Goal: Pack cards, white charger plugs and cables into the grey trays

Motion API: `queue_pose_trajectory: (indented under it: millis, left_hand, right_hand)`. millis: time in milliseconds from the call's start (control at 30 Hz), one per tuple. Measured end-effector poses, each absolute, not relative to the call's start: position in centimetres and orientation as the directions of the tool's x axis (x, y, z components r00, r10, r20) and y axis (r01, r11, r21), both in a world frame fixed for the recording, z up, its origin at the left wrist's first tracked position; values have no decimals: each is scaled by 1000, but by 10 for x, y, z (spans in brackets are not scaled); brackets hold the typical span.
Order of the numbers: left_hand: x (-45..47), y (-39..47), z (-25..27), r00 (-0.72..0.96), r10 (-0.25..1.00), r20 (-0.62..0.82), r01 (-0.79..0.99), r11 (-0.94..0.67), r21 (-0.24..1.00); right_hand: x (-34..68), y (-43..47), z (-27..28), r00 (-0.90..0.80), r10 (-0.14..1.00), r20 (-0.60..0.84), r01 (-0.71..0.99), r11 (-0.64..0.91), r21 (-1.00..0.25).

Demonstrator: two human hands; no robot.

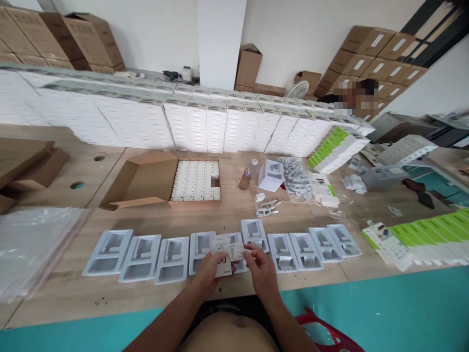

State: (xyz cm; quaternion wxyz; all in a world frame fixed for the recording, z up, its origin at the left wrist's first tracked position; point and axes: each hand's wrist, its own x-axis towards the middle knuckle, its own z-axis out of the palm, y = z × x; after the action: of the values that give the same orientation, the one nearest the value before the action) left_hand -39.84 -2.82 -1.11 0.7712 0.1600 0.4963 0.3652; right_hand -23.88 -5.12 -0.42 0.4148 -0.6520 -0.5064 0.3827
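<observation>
Our left hand (210,270) grasps a stack of leaflets (223,269) above the near edge of the desk (234,211); our right hand (262,270) pinches a loose slip (238,252) just beside it. We judge the step in hand to be parting sheets over the row of trays (172,274). White paper (285,263) shows in one tray to the right; the next move seems to call for a clean grip on the slip.

Stacked cartons (379,67) and lined-up plastic trays (171,264) show a packing workshop.
</observation>
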Motion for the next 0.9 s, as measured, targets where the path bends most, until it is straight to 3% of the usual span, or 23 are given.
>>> queue_pose_trajectory:
  millis: [67, 233, 467, 667, 900]
  left_hand:
    - [-400, -27, -9, 261, 781, -567, -381, 623, 683]
    - [-400, -21, 3, 273, 874, -402, -142, 450, 882]
    - [-403, -14, -12, 291, 868, -403, -73, 440, 895]
    - [-399, -8, -26, 319, 819, -477, -18, 509, 861]
    - [-410, -13, -38, 302, 803, -514, 79, 516, 853]
  right_hand:
    - [-241, -46, -6, 179, 972, -155, 281, -201, -939]
    - [-243, -38, -3, 132, 980, -149, 307, -184, -934]
    - [-249, -35, -12, 92, 941, -327, 18, -329, -944]
    - [-234, -30, -14, 0, 927, -375, 92, -373, -923]
    - [-235, -42, -32, -127, 884, -450, 55, -447, -893]
